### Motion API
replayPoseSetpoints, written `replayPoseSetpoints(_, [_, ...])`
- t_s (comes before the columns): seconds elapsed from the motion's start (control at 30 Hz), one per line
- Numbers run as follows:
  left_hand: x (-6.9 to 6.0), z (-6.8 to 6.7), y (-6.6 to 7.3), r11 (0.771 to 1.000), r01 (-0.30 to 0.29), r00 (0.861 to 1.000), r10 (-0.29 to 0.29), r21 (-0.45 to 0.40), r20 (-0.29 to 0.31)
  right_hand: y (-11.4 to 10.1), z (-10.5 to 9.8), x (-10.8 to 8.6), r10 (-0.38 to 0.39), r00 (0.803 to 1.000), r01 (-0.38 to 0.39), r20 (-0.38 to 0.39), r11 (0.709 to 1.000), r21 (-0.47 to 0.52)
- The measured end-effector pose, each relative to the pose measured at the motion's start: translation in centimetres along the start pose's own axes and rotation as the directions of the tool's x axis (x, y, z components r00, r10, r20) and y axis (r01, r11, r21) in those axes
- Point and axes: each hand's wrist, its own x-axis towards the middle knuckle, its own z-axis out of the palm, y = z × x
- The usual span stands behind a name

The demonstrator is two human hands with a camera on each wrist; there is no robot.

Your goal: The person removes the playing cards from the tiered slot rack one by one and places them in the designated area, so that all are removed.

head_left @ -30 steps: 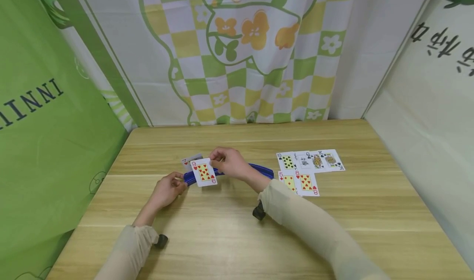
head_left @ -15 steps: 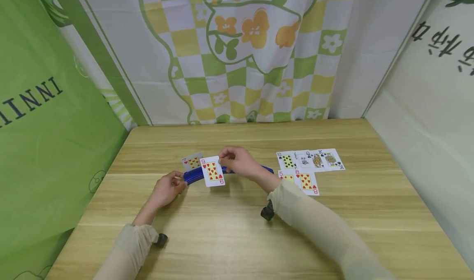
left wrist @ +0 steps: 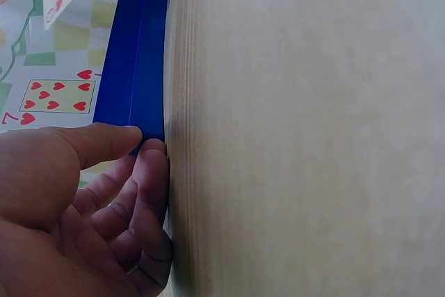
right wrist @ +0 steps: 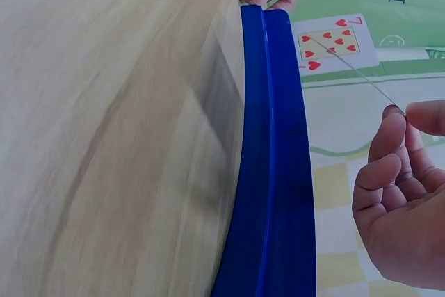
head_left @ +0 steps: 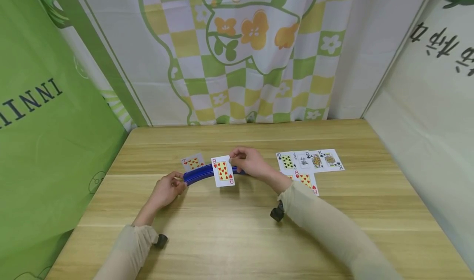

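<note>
A curved blue playing card holder stands on the wooden table. Its left end is pinched by my left hand, thumb on top and fingers at the end, as the left wrist view shows up close. A seven of hearts is upright at the holder's left part. My right hand pinches the nine of hearts by its upper right edge, in front of and above the holder's middle. In the right wrist view this card is seen edge-on as a thin line, apart from the blue holder.
To the right lie two rows of face-up cards: ten, jack, queen and king of spades behind, the eight of hearts and a partly hidden five of diamonds in front. A patterned curtain hangs behind the table.
My right hand has moved to the right with the nine of hearts, uncovering the seven of hearts and more of the holder. My left hand has stayed at the holder's end.
</note>
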Motion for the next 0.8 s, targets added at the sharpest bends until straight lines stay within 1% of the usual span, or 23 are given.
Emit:
replayPoseSetpoints(0.23, [0.0, 0.0, -0.1, 1.0, 0.001, 1.0, -0.001, 0.013, 0.006, 0.6, -0.9, -0.5, 0.001, 1.0, -0.001, -0.008, 1.0, -0.004])
replayPoseSetpoints(0.4, [0.0, 0.0, 0.0, 1.0, 0.005, 1.0, -0.005, 0.002, 0.003, 0.8, -1.6, -0.9, -0.005, 1.0, 0.005, -0.014, 1.0, -0.009])
replayPoseSetpoints(0.57, [0.0, 0.0, 0.0, 1.0, 0.0, 1.0, 0.0, -0.001, 0.002, 0.8, -2.2, -1.2, 0.02, 1.0, -0.021, -0.022, 1.0, -0.021])
replayPoseSetpoints(0.67, [0.1, 0.0, -0.1, 1.0, -0.002, 1.0, 0.002, 0.001, 0.002, 0.9, -2.6, -1.6, 0.04, 0.999, -0.04, -0.022, 0.999, -0.01])
replayPoseSetpoints(0.8, [0.0, 0.0, -0.1, 1.0, 0.002, 1.0, -0.002, 0.002, 0.002, 1.3, -3.3, -2.0, 0.048, 0.999, -0.048, -0.02, 0.999, -0.009])
